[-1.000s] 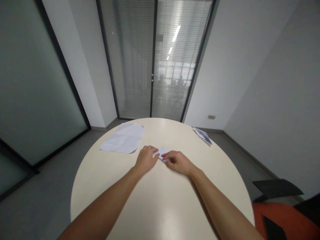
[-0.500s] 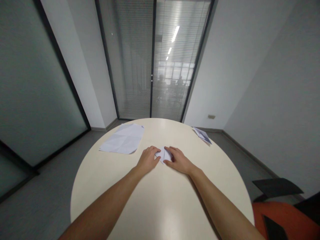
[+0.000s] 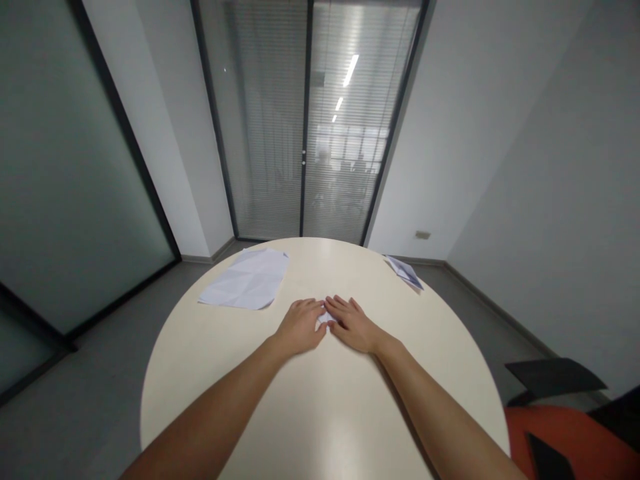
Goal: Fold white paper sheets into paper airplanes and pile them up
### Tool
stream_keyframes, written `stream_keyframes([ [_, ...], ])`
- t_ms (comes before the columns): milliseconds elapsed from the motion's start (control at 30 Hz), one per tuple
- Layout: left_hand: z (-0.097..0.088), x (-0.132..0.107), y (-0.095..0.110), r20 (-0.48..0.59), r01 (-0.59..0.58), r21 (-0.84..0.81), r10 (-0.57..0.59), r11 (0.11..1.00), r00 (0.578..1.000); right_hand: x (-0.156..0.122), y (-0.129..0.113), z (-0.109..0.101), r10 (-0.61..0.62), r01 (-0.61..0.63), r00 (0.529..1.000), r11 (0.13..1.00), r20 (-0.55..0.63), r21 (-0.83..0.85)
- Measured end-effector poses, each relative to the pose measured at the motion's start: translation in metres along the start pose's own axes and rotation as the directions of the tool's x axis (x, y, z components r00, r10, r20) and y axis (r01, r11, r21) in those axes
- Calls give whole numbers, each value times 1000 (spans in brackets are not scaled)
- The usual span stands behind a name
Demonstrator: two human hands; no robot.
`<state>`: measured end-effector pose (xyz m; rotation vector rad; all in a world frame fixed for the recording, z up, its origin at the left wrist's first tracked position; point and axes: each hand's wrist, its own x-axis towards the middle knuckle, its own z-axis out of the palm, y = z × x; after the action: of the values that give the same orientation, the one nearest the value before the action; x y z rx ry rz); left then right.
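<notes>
Both of my hands lie flat side by side on a small folded piece of white paper (image 3: 323, 319) in the middle of the round cream table (image 3: 320, 413). My left hand (image 3: 300, 325) has its fingers stretched out over the paper's left part. My right hand (image 3: 351, 323) presses down flat on its right part, fingers extended forward. Only a thin sliver of the paper shows between the two hands; the rest is covered.
A creased, unfolded white sheet (image 3: 246, 287) lies at the table's far left. A folded paper piece (image 3: 405, 271) sits at the far right edge. An orange and black chair (image 3: 565, 433) stands at the right. Glass doors with blinds (image 3: 305, 120) are behind the table.
My hands went from pinching the folded paper with curled fingers to lying flat over it, and they came together so that most of the paper is now covered.
</notes>
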<state>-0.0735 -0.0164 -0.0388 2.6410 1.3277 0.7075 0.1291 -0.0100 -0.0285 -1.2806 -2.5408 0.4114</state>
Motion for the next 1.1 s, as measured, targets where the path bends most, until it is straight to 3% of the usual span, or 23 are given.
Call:
stream_keyframes([
  [100,4,-2,2,51,39,27,-40,999,998,1,-3,3,65,-62,996,997,56,-49],
  [300,11,-1,0,114,42,51,-47,998,992,6,-10,9,153,-143,987,976,48,-165],
  [433,10,5,-4,58,16,21,-17,1000,998,11,-22,7,199,-191,980,967,30,-168],
  [600,6,11,-8,-88,97,-41,-100,994,991,18,-33,12,238,-239,971,954,-29,-179],
  [733,4,9,-9,-139,122,-48,-128,991,982,22,-33,16,257,-252,966,952,8,-171],
  [933,7,6,-8,-132,152,4,-151,988,980,31,-34,18,345,-339,939,927,10,-157],
  [1100,4,14,-2,-17,175,153,-174,973,985,41,-33,20,385,-379,923,912,7,-157],
])
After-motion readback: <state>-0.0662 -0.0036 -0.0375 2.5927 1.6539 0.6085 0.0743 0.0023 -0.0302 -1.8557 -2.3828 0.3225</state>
